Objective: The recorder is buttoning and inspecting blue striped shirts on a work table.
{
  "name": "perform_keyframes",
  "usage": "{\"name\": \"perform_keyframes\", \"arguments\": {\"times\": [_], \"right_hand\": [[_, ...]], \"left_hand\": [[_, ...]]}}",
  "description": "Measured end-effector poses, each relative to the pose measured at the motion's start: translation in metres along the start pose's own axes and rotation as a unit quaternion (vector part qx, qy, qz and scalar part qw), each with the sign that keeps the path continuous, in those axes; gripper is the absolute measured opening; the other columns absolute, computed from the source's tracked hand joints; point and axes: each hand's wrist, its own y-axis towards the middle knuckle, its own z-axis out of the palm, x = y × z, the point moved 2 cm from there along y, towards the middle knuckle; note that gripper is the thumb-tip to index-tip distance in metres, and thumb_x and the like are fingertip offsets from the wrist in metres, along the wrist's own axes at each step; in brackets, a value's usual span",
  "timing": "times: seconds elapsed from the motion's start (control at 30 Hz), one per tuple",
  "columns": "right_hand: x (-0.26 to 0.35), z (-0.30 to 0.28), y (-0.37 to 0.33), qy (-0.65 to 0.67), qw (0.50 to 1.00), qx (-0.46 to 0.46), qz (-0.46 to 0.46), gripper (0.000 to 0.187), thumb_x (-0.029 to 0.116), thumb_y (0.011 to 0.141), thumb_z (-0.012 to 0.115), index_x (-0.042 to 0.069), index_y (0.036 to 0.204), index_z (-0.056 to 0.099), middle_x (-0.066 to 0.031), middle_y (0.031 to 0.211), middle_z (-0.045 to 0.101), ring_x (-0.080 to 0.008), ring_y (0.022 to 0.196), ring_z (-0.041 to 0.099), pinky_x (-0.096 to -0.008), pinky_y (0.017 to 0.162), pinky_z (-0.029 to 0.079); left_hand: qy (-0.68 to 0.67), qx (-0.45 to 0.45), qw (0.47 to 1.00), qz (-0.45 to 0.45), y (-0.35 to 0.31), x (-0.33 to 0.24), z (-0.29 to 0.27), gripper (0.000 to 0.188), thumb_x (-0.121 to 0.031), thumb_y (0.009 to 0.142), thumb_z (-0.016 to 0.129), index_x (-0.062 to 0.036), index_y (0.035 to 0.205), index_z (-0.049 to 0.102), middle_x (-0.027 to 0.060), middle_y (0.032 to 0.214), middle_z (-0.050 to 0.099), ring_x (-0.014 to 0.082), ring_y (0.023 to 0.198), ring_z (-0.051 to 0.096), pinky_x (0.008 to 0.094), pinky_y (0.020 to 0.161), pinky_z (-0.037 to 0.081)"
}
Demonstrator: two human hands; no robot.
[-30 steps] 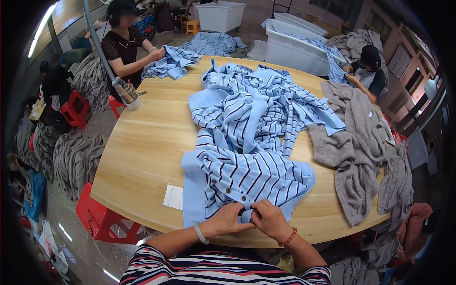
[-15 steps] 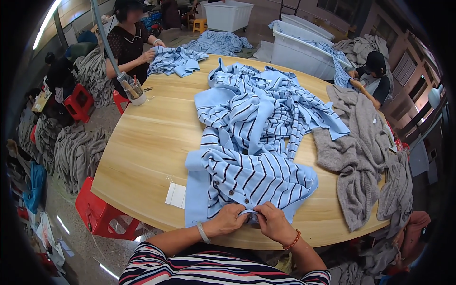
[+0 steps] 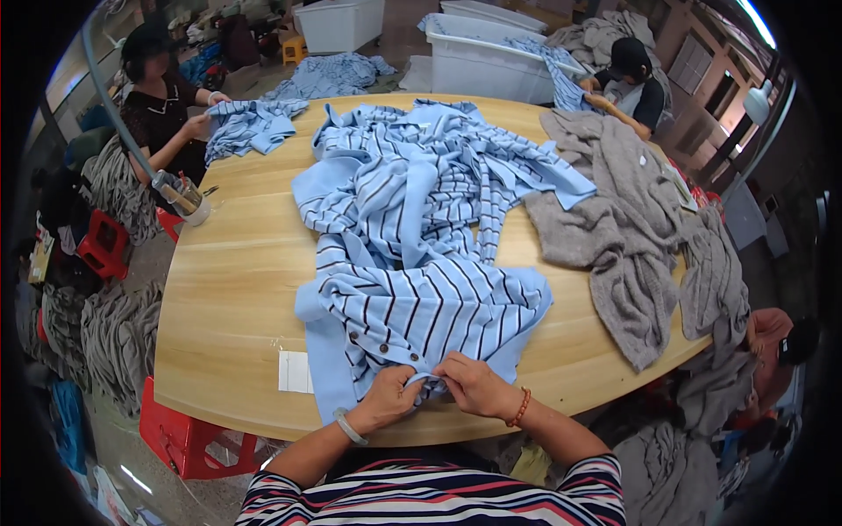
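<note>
A light-blue knit cardigan (image 3: 438, 302) with dark stripes lies bunched at the table's near edge, its dark buttons (image 3: 384, 349) facing up. My left hand (image 3: 386, 396) pinches the cardigan's plain blue edge band, thumb and fingers closed. Close beside it, my right hand (image 3: 474, 384) grips the same band with curled fingers. The small fold between the two hands is partly hidden by the fingers. Behind this cardigan, more striped blue knitwear (image 3: 386, 188) is heaped on the table, touching it.
The wooden table (image 3: 228, 289) bears a white card (image 3: 295, 372), a tool cup (image 3: 189, 206) and grey knitwear (image 3: 614, 228). Co-workers handle blue garments at far left and far right. White bins (image 3: 491, 66) stand behind; a red stool (image 3: 193, 430) is at near left.
The whole view has shifted, so the table and garments appear further left. Both hands keep hold of the cardigan's edge, with the fingers slightly repositioned.
</note>
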Motion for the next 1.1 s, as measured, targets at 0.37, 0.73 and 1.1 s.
{"name": "perform_keyframes", "arguments": {"times": [0.37,0.73,1.1], "right_hand": [[-0.013,-0.021,0.01,0.279,0.937,-0.001,0.212,0.007,0.006,0.089,0.06,0.001,0.084,0.062,0.0022,0.076,0.061,-0.0019,0.064,0.051,-0.0192,0.056,0.042],[0.042,-0.002,0.032,0.073,0.997,0.0,-0.007,0.032,-0.001,0.079,0.064,0.003,0.11,0.059,-0.0099,0.083,0.057,-0.022,0.065,0.056,-0.0297,0.056,0.045],[0.036,0.01,0.012,0.059,0.998,0.031,-0.02,0.013,-0.001,0.075,0.07,0.002,0.087,0.066,-0.0085,0.079,0.061,-0.0192,0.064,0.06,-0.0268,0.056,0.047]], "left_hand": [[-0.182,0.023,0.98,-0.082,0.001,-0.036,-0.043,0.013,-0.012,0.089,0.064,0.001,0.087,0.065,-0.0041,0.074,0.058,0.0018,0.068,0.047,0.0187,0.059,0.037],[-0.181,0.017,0.978,-0.105,-0.029,-0.047,-0.049,0.014,-0.014,0.093,0.058,-0.0007,0.091,0.062,-0.0047,0.074,0.054,0.0022,0.066,0.043,0.0188,0.059,0.035],[0.044,0.028,0.998,-0.019,-0.034,-0.029,-0.024,0.02,-0.02,0.078,0.063,-0.0054,0.092,0.064,0.0139,0.079,0.063,0.0281,0.072,0.062,0.0345,0.065,0.048]]}}
